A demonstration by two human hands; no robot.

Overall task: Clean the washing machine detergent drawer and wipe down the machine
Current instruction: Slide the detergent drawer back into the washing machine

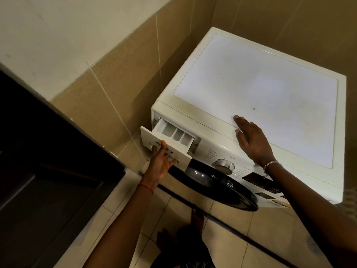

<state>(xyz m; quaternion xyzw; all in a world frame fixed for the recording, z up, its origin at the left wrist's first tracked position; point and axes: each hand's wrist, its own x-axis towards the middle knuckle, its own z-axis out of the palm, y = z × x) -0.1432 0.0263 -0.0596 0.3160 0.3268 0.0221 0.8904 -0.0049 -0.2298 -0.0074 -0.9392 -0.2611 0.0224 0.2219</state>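
Against the tiled wall (108, 88), the left hand (160, 165) is gripping the half-open drawer (166, 146) — pull straight, while the right hand (251, 140) is lying flat and released, bracing the machine (193, 105).

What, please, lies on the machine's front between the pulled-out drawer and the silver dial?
In the head view, only printed program labels lie between drawer and dial.

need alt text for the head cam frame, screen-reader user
A person's left hand grips the handle of a white plastic detergent drawer, partly pulled out of a white front-loading washing machine, while the right hand rests flat on its top. The dark round door is below, with beige wall tiles behind.
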